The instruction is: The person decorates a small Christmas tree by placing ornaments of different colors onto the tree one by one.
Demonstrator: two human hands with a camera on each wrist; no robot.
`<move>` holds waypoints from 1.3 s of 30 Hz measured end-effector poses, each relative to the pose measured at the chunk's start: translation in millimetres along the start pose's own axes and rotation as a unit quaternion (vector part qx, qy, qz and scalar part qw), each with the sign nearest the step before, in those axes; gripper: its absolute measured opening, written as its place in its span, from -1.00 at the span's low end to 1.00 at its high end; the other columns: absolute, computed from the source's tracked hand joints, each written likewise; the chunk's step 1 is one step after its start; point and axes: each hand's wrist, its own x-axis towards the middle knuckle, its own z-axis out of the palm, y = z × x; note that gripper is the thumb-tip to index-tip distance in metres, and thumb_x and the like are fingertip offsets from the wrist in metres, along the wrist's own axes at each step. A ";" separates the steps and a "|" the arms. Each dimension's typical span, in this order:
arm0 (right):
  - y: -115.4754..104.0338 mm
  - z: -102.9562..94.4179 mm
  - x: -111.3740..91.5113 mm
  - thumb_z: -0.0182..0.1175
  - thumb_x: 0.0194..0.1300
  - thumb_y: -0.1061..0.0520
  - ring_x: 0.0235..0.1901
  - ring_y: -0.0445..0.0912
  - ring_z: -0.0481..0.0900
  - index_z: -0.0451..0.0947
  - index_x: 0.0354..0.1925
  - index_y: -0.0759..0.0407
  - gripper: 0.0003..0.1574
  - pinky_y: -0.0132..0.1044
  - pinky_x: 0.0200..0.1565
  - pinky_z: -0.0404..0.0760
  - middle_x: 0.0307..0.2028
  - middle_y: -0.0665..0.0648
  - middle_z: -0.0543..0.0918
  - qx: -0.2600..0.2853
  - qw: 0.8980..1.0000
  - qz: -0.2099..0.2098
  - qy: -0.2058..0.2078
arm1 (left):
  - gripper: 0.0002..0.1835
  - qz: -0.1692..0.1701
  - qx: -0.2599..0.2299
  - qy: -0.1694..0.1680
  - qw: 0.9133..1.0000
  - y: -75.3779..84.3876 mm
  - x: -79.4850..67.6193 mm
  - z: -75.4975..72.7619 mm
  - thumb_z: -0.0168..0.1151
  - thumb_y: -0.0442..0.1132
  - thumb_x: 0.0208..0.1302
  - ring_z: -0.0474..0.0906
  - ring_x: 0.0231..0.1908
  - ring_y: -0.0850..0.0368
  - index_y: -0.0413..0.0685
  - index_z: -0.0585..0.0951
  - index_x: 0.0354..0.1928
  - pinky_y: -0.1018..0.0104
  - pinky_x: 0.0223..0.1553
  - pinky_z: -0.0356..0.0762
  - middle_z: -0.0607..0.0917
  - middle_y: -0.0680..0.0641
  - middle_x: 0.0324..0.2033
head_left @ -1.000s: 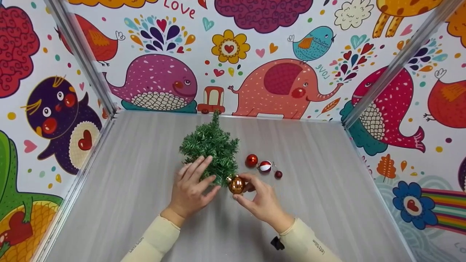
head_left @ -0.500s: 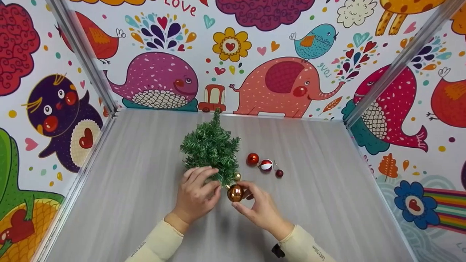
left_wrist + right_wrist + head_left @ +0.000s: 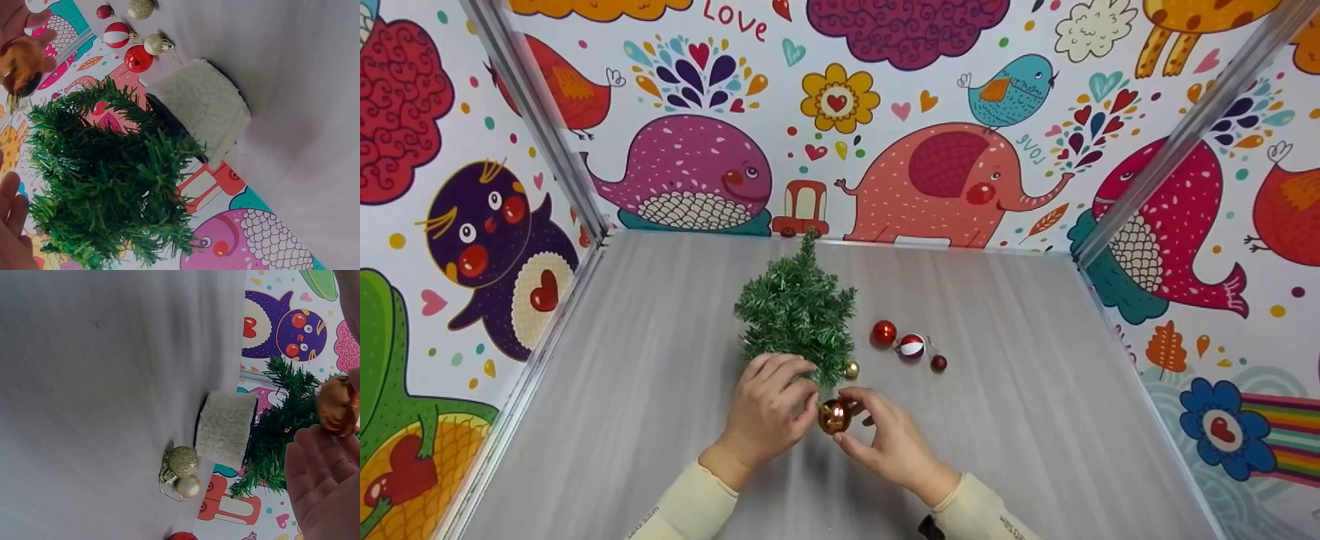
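My right hand (image 3: 896, 446) holds a shiny copper-coloured Christmas bauble (image 3: 834, 416) between thumb and fingers, in front of the tree's lower right side. In the left wrist view the bauble's gold cap (image 3: 12, 101) faces my left hand (image 3: 12, 222). That left hand (image 3: 772, 409) is loosely bent beside the bauble, overlapping the lower branches in the head view. A small green artificial Christmas tree (image 3: 796, 307) stands upright behind both hands. Its fleecy white base (image 3: 202, 104) is hidden from the head camera but shows in both wrist views.
Right of the tree lie a red bauble (image 3: 883, 334), a red-and-white striped bauble (image 3: 912, 346) and a small dark red one (image 3: 939, 363). A plain gold bauble (image 3: 188, 486) and a glittery gold one (image 3: 183, 461) rest near the base. Printed walls with metal-framed corners border the table (image 3: 997, 420).
The right hand has brought the copper bauble down toward me and slightly left. My left hand has drawn back from the branches, and a gold bauble has come into sight beside the tree.
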 end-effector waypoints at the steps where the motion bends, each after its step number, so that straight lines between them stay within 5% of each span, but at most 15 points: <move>1: 0.0 -0.5 0.2 0.38 0.25 -0.01 -0.12 -0.11 0.62 0.41 0.26 0.14 -0.31 -0.25 -0.27 0.66 0.02 -0.01 0.60 0.001 1.000 -0.002 0.000 | -0.93 0.000 -0.001 -0.006 1.000 0.1 -0.2 0.2 0.32 -0.30 -0.04 0.60 -0.12 0.03 0.05 0.67 -0.46 0.07 0.04 0.41 0.70 0.01 -0.19; 12: -6.1 -7.0 20.6 0.37 0.24 0.23 -0.31 -0.15 0.64 0.60 0.00 0.11 -0.66 -0.36 -0.28 0.64 -0.17 0.00 0.63 0.020 0.995 -0.073 0.061 | -0.97 -0.024 0.000 -0.040 0.999 -2.0 -3.0 -2.5 0.33 -0.27 0.02 0.59 -0.08 0.02 0.02 0.66 -0.46 0.04 0.09 0.39 0.70 0.02 -0.18; 19: -11.9 -2.0 25.9 0.33 0.32 0.14 -0.38 -0.16 0.64 0.67 -0.11 0.12 -0.82 -0.39 -0.35 0.64 -0.24 0.01 0.64 0.032 0.996 -0.068 0.049 | -0.96 -0.027 0.009 -0.064 0.998 2.7 -1.5 -6.0 0.34 -0.25 0.02 0.58 -0.04 0.03 0.03 0.65 -0.46 0.07 0.13 0.36 0.70 0.01 -0.15; 39: -11.3 -3.8 37.8 0.27 0.37 0.14 -0.42 -0.28 0.58 0.71 -0.14 0.01 -0.87 -0.43 -0.40 0.60 -0.26 -0.12 0.62 0.079 0.994 -0.047 0.064 | -0.97 0.001 0.008 -0.082 0.997 1.8 9.5 -3.8 0.34 -0.21 0.15 0.56 -0.02 0.02 0.04 0.67 -0.41 0.06 0.14 0.37 0.69 0.01 -0.11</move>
